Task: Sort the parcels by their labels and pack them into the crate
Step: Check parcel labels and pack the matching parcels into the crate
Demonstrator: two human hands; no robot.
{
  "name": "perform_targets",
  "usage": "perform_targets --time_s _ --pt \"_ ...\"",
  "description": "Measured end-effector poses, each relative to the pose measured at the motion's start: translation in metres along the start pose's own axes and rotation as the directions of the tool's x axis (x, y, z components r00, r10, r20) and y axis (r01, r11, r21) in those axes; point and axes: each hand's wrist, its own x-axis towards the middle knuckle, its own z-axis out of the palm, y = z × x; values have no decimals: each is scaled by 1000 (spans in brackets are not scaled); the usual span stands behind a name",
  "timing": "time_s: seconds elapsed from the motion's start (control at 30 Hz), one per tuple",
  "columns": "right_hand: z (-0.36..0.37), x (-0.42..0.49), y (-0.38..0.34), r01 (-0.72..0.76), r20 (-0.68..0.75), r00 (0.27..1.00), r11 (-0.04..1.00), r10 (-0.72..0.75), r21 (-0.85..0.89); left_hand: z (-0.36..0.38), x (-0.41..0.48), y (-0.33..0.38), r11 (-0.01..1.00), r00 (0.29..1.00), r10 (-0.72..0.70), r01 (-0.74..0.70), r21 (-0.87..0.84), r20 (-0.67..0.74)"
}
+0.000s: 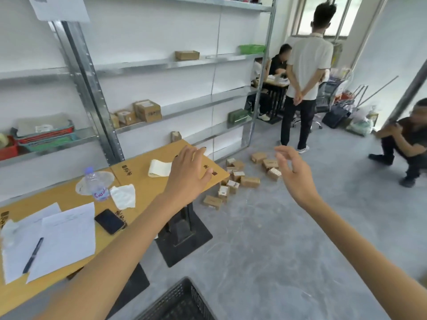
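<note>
Dozen or more small brown parcels (240, 179) loose on the grey floor (265, 239) at 12 to 1 o'clock, just past the table's far corner. Not stacked, not grouped by any plain rule. Dark mesh crate (182, 303) at 6 o'clock on the lower edge, well apart from the heap; no parcel seen in the part that shows. Judged barely begun: sorting and packing both left to do.

Left hand (189, 172) at 11 o'clock, fingers straight and spread, palm down above the table (143, 188) corner, holding nothing. Right hand (292, 172) at 1 o'clock, fingers apart and loosely bent, holding nothing, in the air near the heap.

More boxes (147, 110) on the shelves at 10 o'clock; part of the job or not, cannot tell.

Hidden or unclear: most of the crate cut off below. Labels only pale patches, unreadable. A few parcels partly behind the table edge and the right hand, so no firm count.
</note>
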Motion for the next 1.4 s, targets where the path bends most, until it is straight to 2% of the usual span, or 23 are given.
perform_targets --time_s 0.27,0.5,0.8,1.1,1.4 --pt "-106 87 112 -49 -22 999 999 49 -11 96 104 92 996 995 -82 83 -20 53" --pt "-155 153 172 -99 -75 992 995 101 29 143 173 118 994 993 -109 110 -7 54" --pt "-127 263 233 -142 -121 982 989 147 50 218 291 106 994 995 -102 103 -46 21" --pt "-81 423 289 -177 -125 976 984 178 20 296 442 73 990 995 -63 72 -123 79" --pt "-66 530 362 -265 -169 951 964 260 -8 378 559 74 975 991 -37 64 -212 129"
